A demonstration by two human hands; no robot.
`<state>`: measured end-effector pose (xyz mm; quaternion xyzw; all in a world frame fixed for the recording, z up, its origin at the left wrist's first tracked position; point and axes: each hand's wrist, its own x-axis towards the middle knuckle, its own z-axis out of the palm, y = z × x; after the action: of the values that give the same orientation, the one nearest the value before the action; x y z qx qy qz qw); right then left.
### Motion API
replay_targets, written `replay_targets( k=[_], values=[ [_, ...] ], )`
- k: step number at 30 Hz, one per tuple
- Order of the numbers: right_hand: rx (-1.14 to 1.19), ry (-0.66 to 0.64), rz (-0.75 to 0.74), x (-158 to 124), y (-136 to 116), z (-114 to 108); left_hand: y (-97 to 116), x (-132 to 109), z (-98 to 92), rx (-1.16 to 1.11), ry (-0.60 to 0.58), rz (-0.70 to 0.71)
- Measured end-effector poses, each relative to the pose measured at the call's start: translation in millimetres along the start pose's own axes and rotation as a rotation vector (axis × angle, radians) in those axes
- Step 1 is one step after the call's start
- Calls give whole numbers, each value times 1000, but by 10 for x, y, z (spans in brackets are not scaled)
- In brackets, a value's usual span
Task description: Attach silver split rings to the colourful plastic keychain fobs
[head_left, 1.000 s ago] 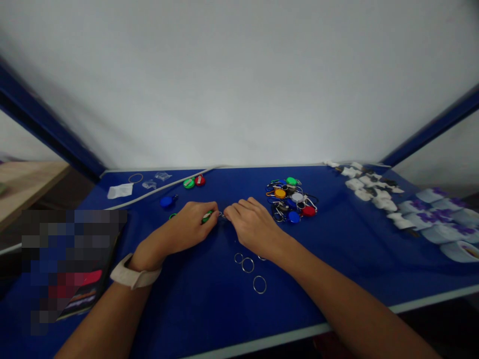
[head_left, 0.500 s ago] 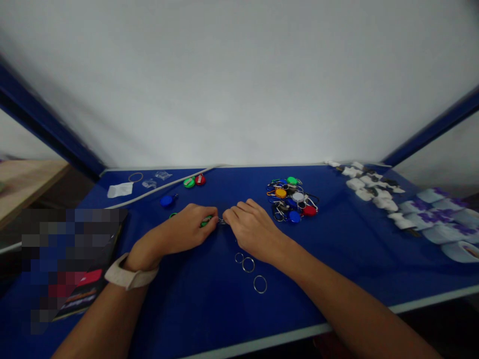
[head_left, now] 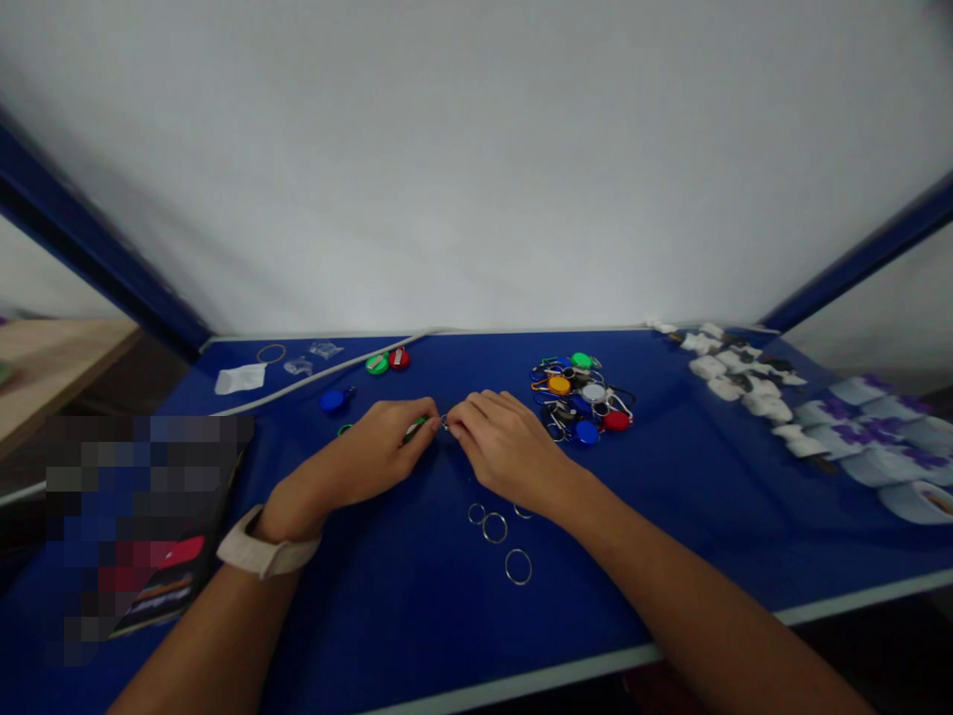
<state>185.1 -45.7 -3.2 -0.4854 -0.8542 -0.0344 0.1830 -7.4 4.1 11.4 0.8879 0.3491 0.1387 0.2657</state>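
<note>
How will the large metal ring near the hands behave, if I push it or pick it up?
The metal split ring lies flat on the blue tabletop, so a push would probably slide it, not roll it. Its thin wire looks stiff, so it likely keeps its shape. Lying so flat, it may be slightly awkward to pinch up.

Hands cover the work; left end of the table is pixelated.
Green key tag [head_left: 414, 430] mostly under left hand [head_left: 349, 462]; metal bit [head_left: 445, 423] at the fingers too small to tell; split ring [head_left: 523, 513] partly under right hand [head_left: 506, 447]; booklet [head_left: 141, 516] pixelated; white-and-purple rolls [head_left: 919, 501] cut off at right edge.
</note>
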Motion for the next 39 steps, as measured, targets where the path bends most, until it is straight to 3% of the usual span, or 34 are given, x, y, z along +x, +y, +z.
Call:
replay_targets(
  k=[4,7,16,25,33,39],
  values=[
    [183,59,92,11,60,21,8,0,-7,-24,33,32],
    [240,29,108,13,93,45,-5,-3,7,-23,43,67],
    [17,-13,85,16,106,39,-46,-1,97,43,58,113],
    [150,46,363,52,96,37,-16,12,89,21,59,117],
    [82,129,111,28,132,71,-37,-3,108,47,66,107],
    [158,155,255,31,109,77,-13,1,71,25,78,115]
  ],
)
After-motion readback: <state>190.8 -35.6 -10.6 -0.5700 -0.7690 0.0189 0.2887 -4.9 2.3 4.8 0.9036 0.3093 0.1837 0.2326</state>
